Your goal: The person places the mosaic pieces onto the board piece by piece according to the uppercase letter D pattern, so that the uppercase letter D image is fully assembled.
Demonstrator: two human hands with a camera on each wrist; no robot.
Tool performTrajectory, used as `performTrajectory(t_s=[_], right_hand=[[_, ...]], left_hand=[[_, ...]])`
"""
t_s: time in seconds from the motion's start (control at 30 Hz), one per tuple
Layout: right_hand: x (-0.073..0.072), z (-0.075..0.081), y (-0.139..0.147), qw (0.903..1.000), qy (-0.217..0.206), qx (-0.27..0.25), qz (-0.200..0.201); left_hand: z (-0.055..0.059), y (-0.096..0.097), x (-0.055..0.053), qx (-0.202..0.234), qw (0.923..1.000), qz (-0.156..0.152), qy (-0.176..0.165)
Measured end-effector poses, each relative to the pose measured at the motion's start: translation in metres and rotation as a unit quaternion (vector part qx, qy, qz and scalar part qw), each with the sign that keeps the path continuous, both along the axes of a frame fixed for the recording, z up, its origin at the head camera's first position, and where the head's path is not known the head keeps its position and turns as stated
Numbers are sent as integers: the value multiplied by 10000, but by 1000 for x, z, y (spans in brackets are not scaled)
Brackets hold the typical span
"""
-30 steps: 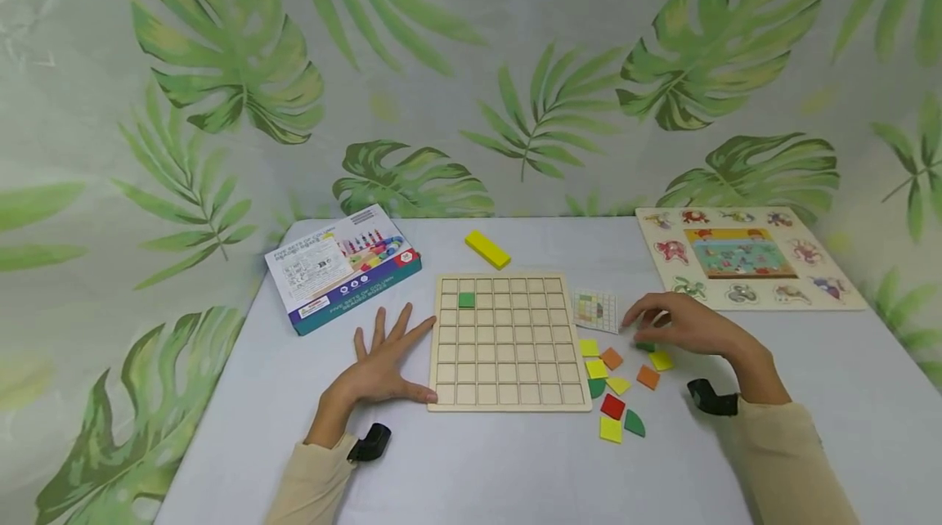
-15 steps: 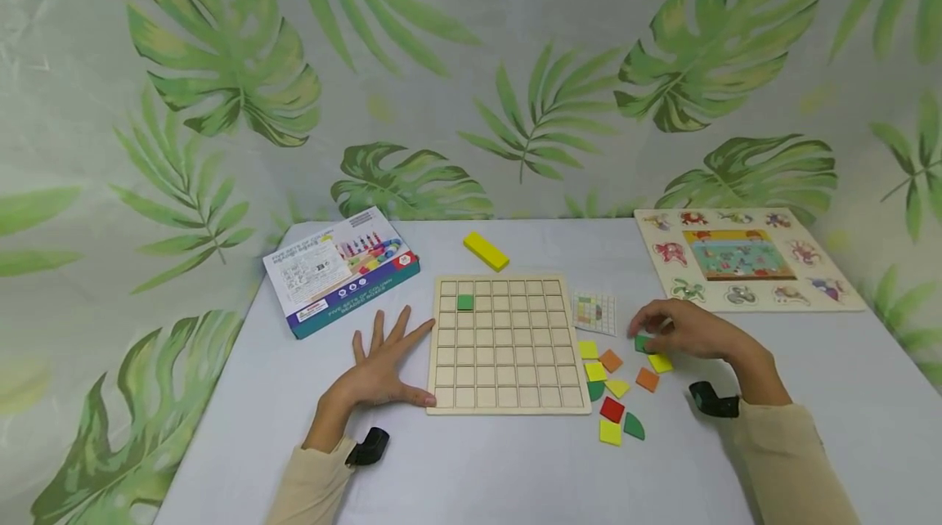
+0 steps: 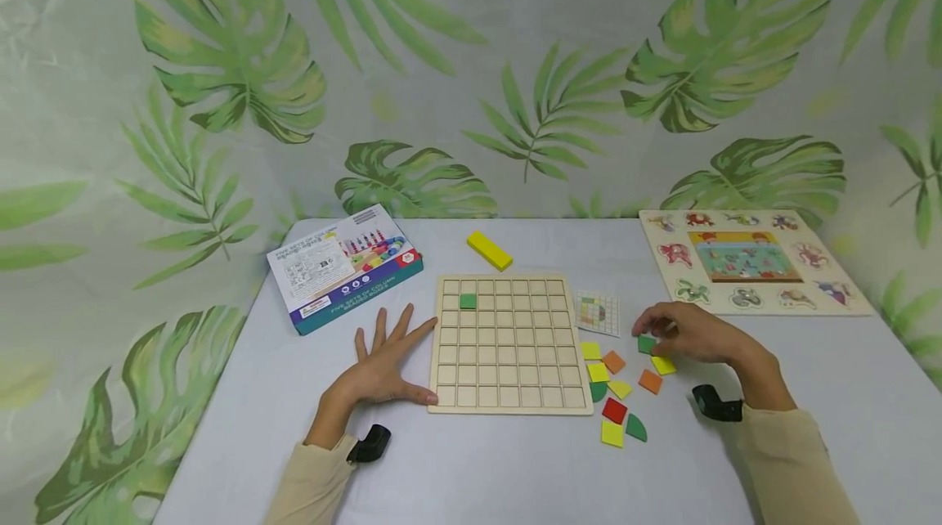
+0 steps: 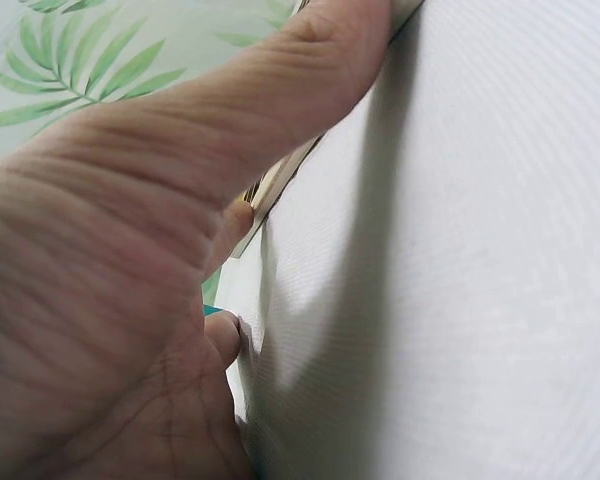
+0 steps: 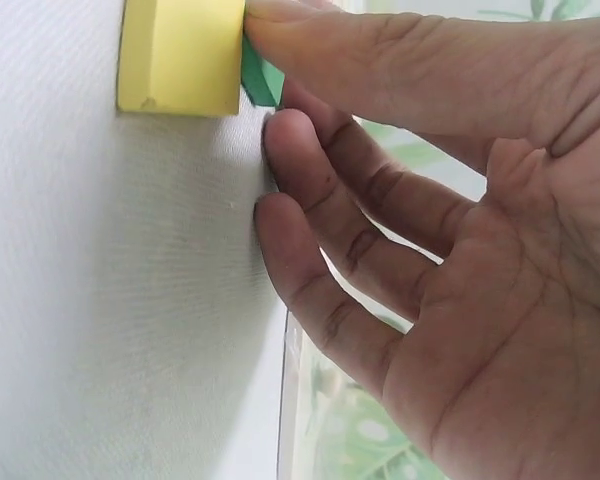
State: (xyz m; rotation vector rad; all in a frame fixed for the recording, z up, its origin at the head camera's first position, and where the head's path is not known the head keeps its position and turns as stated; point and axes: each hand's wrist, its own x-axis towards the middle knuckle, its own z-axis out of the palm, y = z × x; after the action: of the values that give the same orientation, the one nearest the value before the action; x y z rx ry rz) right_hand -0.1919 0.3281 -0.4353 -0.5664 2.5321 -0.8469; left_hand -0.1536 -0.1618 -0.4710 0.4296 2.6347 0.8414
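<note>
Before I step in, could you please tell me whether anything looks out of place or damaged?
Nothing looks spilled or damaged. Only the loose tiles right of the grid board stand out slightly, scattered at mixed angles; the box sits askew too.

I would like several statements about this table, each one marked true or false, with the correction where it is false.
1. The left hand touches the grid board. True.
2. The only piece on the grid board is red. False: it is a green tile.
3. The right hand touches a loose green piece. True.
4. The patterned card lies left of the grid board. False: the patterned card lies to its right.
5. The yellow bar lies beyond the grid board's far edge. True.
</note>
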Motion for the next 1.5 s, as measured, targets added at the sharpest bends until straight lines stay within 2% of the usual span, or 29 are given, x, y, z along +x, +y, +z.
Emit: performTrajectory(t_s=[0.33,0.53,0.7,1.03,1.23,1.37,1.5], right_hand=[[-2,-1,-2,9983,-411,234,-352],[-2,2,-7,9975,-442,419,-365],[-2,3,-9,9969,-497,497,-361],[2,5,-8,9991,-98,390,-99],[-4,7,-12,9980,121,617,35],[-6,8,-18,9978,171,628,116],[-9,11,-24,9974,397,582,141]], left_hand=[[-1,1,-2,12,10000,-1,-60],[0,0,-1,-57,10000,-21,-41],[2,0,-1,63,10000,-21,-2],[1,0,-1,66,10000,-19,-27],[3,-1,-2,50,10000,7,-21],[3,-1,-1,65,10000,-17,-5],[3,0,0,89,9999,-74,-2]])
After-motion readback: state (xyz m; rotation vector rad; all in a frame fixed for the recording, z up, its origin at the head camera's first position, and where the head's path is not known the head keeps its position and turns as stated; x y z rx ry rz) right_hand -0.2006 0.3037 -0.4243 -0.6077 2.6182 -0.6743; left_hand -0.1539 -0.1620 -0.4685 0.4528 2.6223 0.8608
